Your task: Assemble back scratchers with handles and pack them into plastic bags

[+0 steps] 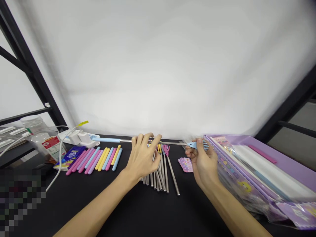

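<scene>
"Two hands at work! The right hand (pixel 204 160) pinches the blue back scratcher (pixel 108 140) by its claw (pixel 197 145), shaft (pixel 173 143) stretched sideways above the tabletop (pixel 153 215)."

"And the left hand (pixel 143 156)?"

"Open, fingers spread, arching over the shaft; contact, I can't tell. Metal rods (pixel 173 174) fan out beneath, coloured handles (pixel 106 160) line up leftward, purple bin (pixel 281 155) at right!"

No text or label can be read.
</scene>
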{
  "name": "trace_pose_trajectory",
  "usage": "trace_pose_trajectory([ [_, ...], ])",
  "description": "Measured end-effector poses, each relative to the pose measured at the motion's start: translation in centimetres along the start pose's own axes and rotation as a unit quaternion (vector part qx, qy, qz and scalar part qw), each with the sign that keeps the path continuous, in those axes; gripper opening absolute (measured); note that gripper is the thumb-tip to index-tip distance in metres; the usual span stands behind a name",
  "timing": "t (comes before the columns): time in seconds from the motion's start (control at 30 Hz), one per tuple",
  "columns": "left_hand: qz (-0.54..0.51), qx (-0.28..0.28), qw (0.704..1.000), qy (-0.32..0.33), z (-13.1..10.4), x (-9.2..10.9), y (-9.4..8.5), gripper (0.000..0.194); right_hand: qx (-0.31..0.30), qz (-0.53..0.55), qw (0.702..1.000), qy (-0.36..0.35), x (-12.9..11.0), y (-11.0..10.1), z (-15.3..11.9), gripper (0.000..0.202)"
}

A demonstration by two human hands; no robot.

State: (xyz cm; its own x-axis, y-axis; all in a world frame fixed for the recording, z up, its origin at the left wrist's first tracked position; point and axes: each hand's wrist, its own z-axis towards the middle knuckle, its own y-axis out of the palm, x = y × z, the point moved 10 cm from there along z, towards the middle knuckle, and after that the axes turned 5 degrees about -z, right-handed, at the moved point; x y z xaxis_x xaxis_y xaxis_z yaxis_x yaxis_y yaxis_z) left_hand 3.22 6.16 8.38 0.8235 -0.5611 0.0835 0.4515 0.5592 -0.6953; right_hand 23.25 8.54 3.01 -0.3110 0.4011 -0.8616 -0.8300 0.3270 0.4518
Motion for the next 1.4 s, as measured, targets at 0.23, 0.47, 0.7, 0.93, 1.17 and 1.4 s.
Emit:
trace_pose_trajectory([
  [0.23, 0.055, 0.041, 0.996, 0.057, 0.4, -1.0, -1.8, 0.042, 0.01, 0.011, 1.0, -0.012, -1.5, -1.3, 1.4, 0.036],
  [0.47, 0.122, 0.036, 0.992, -0.011, 0.7, -3.7, -1.7, 0.029, 0.048, 0.021, 0.998, -0.022, -1.6, -2.5, 2.2, 0.04],
  [0.7, -0.014, -0.006, 1.0, 0.006, 0.8, 0.3, 0.8, 0.051, -0.072, -0.071, 0.993, -0.058, -1.0, 1.9, -1.0, 0.031],
  [0.93, -0.071, -0.018, 0.997, 0.009, 0.0, 1.8, 1.7, 0.038, -0.143, -0.126, 0.978, -0.087, -1.1, 3.8, -3.3, 0.024],
  [1.17, -0.089, -0.019, 0.994, 0.065, 0.0, 3.5, 2.3, 0.043, -0.164, -0.173, 0.968, -0.082, -1.1, 4.3, -3.3, 0.027],
  [1.4, 0.006, -0.018, 0.987, 0.158, -0.3, 2.3, 2.0, 0.018, -0.121, -0.113, 0.986, -0.033, -0.5, 2.5, -1.1, 0.036],
])
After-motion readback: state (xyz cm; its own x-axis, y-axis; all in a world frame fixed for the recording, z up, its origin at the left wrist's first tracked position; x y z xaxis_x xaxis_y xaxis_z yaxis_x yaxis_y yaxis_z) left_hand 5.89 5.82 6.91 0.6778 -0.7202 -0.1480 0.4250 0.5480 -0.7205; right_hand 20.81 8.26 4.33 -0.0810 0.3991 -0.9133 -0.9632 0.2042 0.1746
